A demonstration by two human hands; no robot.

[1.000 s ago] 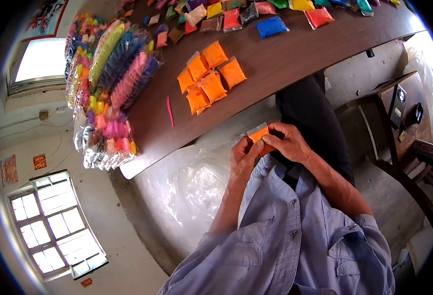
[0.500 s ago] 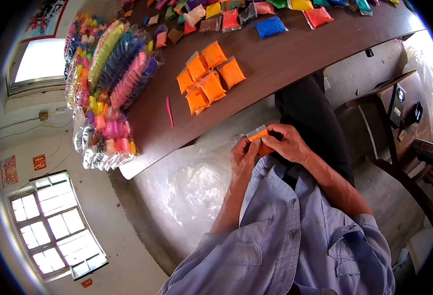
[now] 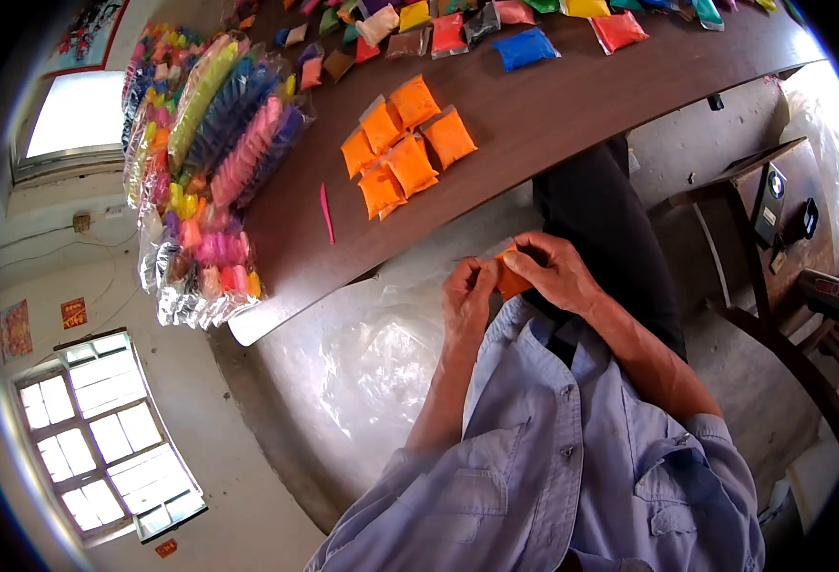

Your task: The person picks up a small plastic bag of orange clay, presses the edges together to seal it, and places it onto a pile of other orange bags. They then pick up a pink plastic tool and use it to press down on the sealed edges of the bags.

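Left hand (image 3: 467,291) and right hand (image 3: 555,272) together, both pinching a small orange packet (image 3: 511,278), near the wooden table (image 3: 572,95) edge

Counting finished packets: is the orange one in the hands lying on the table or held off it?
Held off it. Both hands pinch the orange packet near the shirt, apart from the table.
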